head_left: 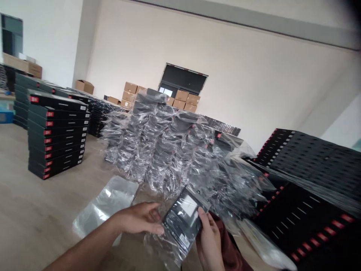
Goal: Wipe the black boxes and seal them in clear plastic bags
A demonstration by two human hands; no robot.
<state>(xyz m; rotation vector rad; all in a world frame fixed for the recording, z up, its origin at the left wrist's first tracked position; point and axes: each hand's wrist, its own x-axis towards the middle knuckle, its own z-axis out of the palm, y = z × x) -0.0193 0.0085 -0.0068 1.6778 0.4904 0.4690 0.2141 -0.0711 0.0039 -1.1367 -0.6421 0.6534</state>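
Note:
A flat black box in a clear plastic bag [182, 220] is held up in front of me, with a white label on its face. My right hand [208, 241] grips its lower right side, thumb on the front. My left hand [138, 218] comes in from the left with curled fingers, their tips at the package's left edge. Whether those fingers pinch the bag is hard to tell. Loose plastic hangs below the box. Just beyond it rises a large heap of similar bagged black boxes [160, 150]. A flat, empty-looking plastic bag [105, 203] lies on the floor to the left of my left hand.
Tall stacks of black boxes with red labels [56, 131] stand on the beige floor [36, 210] at left. More black boxes [304, 222] lie in a large block at right. A brown cloth [228, 248] sits under my right hand. Cardboard cartons [180, 99] line the far wall.

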